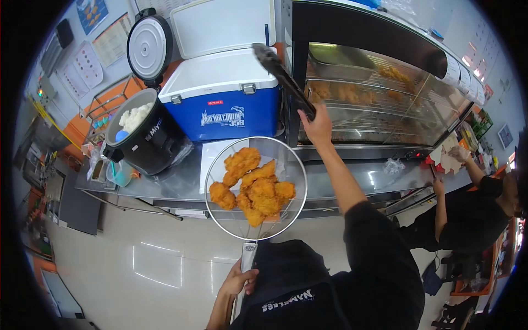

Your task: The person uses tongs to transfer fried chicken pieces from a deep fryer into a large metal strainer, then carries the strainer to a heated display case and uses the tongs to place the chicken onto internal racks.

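Note:
My left hand (241, 280) grips the long metal handle (248, 258) of a wire mesh skimmer (295, 214) in front of my body. Several pieces of golden fried chicken (262, 192) lie in its round basket, which is over the counter's front edge. Raised at the upper right, my right hand (319, 126) holds dark tongs (284, 78), slightly blurred, with their tips up and to the left. The tongs are in front of the left side of a glass food warmer (371, 146), apart from the chicken in the skimmer.
A blue cooler box (231, 111) with its lid raised stands on the steel counter (330, 175). Left of it, an open rice cooker (144, 144) holds white rice (136, 116). Fried food (346, 93) sits on the warmer's racks. At the right a co-worker (470, 214) handles paper packaging (447, 156).

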The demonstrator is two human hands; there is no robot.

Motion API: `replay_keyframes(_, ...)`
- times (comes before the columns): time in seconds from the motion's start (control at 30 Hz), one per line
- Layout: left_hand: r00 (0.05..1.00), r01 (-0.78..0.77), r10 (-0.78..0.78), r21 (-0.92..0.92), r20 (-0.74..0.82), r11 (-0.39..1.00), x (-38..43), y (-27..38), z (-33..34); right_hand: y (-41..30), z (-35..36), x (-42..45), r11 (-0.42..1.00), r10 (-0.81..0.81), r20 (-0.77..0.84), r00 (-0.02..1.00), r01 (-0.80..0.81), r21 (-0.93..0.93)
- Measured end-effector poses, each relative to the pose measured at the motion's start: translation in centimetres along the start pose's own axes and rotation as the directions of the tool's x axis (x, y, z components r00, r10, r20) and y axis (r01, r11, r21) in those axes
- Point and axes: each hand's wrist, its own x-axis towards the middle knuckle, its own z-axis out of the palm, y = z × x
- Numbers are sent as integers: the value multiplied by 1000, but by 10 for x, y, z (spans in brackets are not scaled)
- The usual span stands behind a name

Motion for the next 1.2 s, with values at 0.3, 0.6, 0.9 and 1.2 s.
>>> replay_keyframes(0.3,994,-71,61,-109,-86,991,-3,-2,-6,24,-3,14,998,-28,-24,999,26,-58)
replay_keyframes(0.6,998,-26,27,24,-49,999,-5,13,-8,89,-110,-16,979,97,-337,936,-151,-138)
replay_keyframes(0.9,999,6,-10,84,53,996,8,32,-20,103,-139,-213,767,634,25,773,-624,-152)
replay_keyframes(1.2,999,37,-38,69,23,997,9,30,-25,75,-72,-193,715,683,110,722,-630,-303)
